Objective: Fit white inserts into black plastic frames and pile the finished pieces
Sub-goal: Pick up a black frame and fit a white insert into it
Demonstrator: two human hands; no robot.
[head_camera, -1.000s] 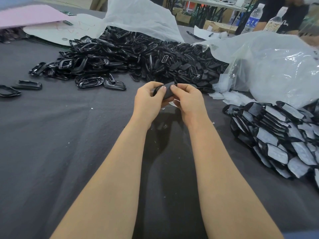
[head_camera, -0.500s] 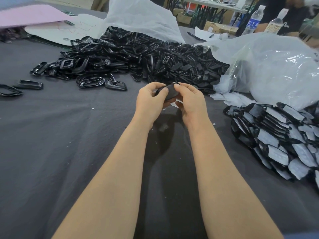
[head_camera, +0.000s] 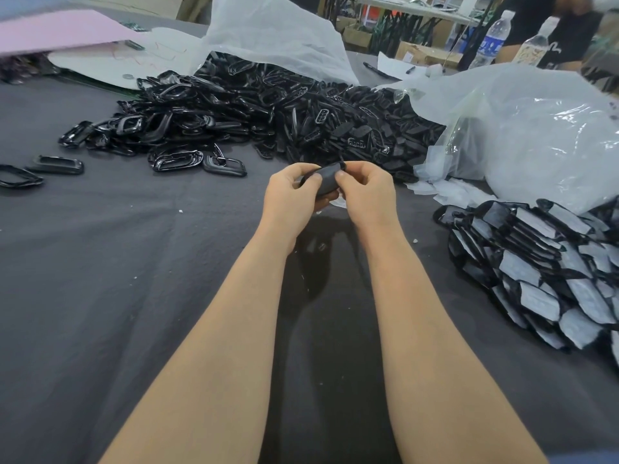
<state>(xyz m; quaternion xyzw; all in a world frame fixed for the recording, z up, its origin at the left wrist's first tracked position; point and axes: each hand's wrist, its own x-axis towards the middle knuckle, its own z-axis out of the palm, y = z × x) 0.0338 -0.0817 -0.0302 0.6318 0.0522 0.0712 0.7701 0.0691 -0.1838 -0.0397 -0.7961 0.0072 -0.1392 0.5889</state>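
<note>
Your left hand point(head_camera: 291, 199) and right hand point(head_camera: 365, 195) hold one black oval plastic frame point(head_camera: 326, 178) above the dark grey counter point(head_camera: 117, 279), fingers point(head_camera: 342, 177) clamped on it, with the heap of loose black frames point(head_camera: 268, 108) behind and the clear plastic bag point(head_camera: 536, 135) and stack of finished white-backed pieces point(head_camera: 542, 262) to your right.

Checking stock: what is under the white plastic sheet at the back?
Black plastic frames spill from under the white plastic sheet; how far the heap runs beneath is hidden.
</note>
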